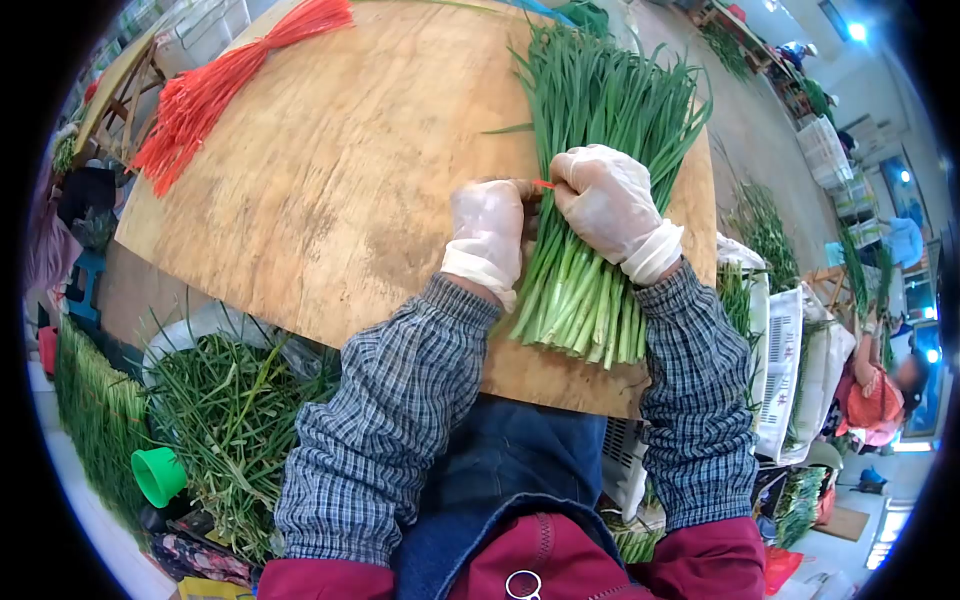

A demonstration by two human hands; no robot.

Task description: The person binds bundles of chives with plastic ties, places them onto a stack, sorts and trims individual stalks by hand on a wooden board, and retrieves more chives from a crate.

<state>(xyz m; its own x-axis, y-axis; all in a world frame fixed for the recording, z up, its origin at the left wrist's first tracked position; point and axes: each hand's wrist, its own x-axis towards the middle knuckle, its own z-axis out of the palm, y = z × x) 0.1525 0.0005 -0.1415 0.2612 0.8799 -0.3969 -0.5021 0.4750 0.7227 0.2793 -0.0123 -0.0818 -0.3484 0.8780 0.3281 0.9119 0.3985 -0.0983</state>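
Observation:
A thick bundle of long green stalks (600, 95) lies on the wooden table (330, 190), leaves at the far side, pale cut ends near me. A short piece of red tie (543, 184) shows at the bundle's left edge, between my hands. My right hand (605, 200), in a whitish glove, rests on the bundle with its fingers closed in a pinch on the red tie. My gloved left hand (490, 225) is closed beside the bundle's left edge; its fingertips are partly hidden, and what they hold cannot be made out.
Red ties (225, 90) lie fanned out at the table's far left. Loose greens (230, 420) and a green cup (158, 476) are at the lower left. White crates (780, 370) stand on the right. A person in red (872, 395) is at the far right.

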